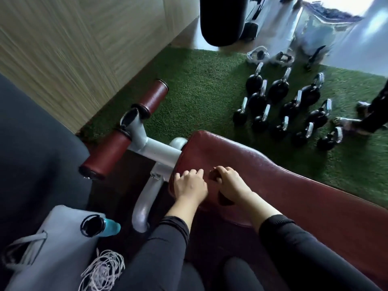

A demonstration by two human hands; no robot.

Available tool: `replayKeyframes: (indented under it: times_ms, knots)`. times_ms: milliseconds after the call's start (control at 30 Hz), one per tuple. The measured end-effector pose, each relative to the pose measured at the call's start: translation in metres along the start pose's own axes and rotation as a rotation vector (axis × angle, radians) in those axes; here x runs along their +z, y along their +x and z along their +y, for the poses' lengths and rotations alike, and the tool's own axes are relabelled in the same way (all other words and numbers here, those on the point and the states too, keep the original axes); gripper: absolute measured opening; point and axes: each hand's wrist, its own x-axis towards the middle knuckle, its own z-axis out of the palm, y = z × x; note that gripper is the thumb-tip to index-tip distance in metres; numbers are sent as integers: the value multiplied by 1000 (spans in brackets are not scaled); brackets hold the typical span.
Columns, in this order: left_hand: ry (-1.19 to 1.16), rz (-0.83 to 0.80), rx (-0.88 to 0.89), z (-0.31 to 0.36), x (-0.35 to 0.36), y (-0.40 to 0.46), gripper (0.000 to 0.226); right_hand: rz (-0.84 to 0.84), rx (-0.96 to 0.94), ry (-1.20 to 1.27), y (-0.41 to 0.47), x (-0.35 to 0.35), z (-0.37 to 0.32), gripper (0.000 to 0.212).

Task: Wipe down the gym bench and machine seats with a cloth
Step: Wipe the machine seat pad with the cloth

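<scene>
Head view, the only one we've got — both hands are down on the maroon bench pad [283, 185], near its end by the white steel frame [155, 150]. The left hand [190, 185] rests on the pad edge, fingers bent over it, apparently with nothing in them. The right hand [230, 183] is curled around something dark, possibly the cloth [214, 175], though it blends with the vinyl and I can't say for sure.

Progress? The pad gleams a little, but which parts are wiped I can't tell; I'd judge most of this bench and every machine seat still lie ahead.

The count: two maroon roller pads [153, 97], one teal bottle [105, 226] beside one grey bag [52, 248], roughly a dozen black kettlebells [279, 87] on the green turf [205, 85], one punching bag [222, 19] hanging beyond.
</scene>
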Motion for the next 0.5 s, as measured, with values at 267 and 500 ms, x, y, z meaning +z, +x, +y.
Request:
replayKeyframes:
  times_ms: [267, 500]
  knots:
    - [2, -82, 37, 44, -86, -91, 40, 18, 153, 30, -105, -76, -22, 33]
    - [24, -86, 142, 70, -118, -123, 41, 104, 252, 137, -159, -94, -41, 35]
